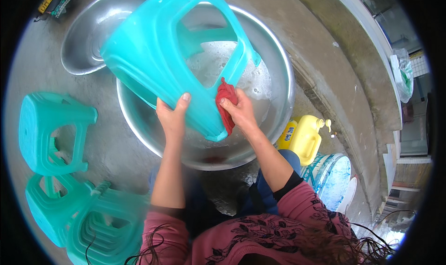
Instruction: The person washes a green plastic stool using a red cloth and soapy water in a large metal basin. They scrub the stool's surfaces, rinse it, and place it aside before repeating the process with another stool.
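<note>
A turquoise plastic stool is held tilted on its side above a large round metal basin, which has soapy water with suds in it. My left hand grips the edge of a stool leg, thumb on top and fingers hidden beneath. My right hand holds a crumpled red cloth against the same leg, close to its foot. Parts of the basin's rim are hidden behind the stool.
More turquoise stools stand and lie at the left. A second metal basin is at the upper left. Right of the large basin are a yellow plastic jug and a stained bucket. A concrete step curves along the right.
</note>
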Action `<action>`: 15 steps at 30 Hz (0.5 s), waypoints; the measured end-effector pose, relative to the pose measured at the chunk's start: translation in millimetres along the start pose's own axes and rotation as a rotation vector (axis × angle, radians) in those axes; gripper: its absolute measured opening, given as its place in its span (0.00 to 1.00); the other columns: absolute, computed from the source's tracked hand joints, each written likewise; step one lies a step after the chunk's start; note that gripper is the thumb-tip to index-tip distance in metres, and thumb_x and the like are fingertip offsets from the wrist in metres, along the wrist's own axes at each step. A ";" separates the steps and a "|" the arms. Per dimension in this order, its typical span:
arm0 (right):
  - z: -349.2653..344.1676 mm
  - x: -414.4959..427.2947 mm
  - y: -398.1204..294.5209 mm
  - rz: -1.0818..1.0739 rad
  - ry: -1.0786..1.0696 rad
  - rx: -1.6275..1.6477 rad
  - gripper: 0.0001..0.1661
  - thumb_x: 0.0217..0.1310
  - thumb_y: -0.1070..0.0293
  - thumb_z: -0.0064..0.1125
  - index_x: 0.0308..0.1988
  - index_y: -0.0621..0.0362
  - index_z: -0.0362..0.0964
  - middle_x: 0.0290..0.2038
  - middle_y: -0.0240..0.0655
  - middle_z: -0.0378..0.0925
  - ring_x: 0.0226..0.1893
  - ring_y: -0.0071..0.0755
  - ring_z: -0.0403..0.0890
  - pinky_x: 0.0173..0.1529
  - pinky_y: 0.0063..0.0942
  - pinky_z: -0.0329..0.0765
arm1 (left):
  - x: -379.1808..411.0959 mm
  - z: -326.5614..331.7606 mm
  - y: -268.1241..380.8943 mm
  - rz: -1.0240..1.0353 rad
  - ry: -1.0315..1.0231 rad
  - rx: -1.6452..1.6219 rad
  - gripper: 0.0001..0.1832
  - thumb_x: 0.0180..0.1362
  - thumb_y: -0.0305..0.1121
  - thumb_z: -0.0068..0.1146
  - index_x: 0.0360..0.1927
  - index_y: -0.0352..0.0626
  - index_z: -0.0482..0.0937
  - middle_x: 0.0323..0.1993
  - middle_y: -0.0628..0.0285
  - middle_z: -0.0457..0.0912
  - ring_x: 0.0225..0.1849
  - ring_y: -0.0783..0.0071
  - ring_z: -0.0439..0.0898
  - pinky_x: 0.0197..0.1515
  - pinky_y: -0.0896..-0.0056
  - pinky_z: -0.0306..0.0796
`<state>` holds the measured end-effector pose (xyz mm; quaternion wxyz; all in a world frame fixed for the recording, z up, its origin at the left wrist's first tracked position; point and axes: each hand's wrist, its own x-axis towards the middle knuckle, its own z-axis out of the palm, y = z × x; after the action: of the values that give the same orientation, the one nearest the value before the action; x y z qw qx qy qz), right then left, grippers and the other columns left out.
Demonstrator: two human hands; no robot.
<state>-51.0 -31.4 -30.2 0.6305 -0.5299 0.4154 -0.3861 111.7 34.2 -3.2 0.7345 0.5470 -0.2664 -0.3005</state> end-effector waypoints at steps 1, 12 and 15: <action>-0.1 3.2 -0.3 0.031 0.002 -0.035 0.18 0.57 0.68 0.60 0.45 0.64 0.66 0.38 0.34 0.74 0.38 0.23 0.74 0.42 0.23 0.73 | -0.5 0.1 -1.5 0.003 -0.006 -0.001 0.24 0.50 0.34 0.64 0.47 0.32 0.72 0.41 0.56 0.78 0.42 0.72 0.75 0.48 0.69 0.69; -19.9 127.1 -32.9 0.091 0.637 0.188 0.15 0.45 0.65 0.60 0.33 0.64 0.70 0.26 0.35 0.76 0.24 0.27 0.76 0.28 0.27 0.72 | -15.8 0.1 -22.5 0.028 0.057 0.036 0.25 0.51 0.40 0.61 0.46 0.31 0.72 0.41 0.59 0.77 0.42 0.73 0.73 0.48 0.72 0.66; -7.4 99.7 -26.8 0.019 0.441 0.289 0.16 0.45 0.65 0.61 0.34 0.62 0.70 0.27 0.33 0.75 0.27 0.26 0.76 0.31 0.26 0.72 | -12.8 -1.6 -24.2 0.028 0.079 -0.003 0.26 0.51 0.40 0.61 0.47 0.31 0.72 0.41 0.59 0.77 0.42 0.73 0.73 0.49 0.72 0.65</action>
<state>-23.6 -130.1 -15.8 0.5973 -0.3334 0.4884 -0.5417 100.5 39.2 -27.7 0.7495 0.5536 -0.2441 -0.2688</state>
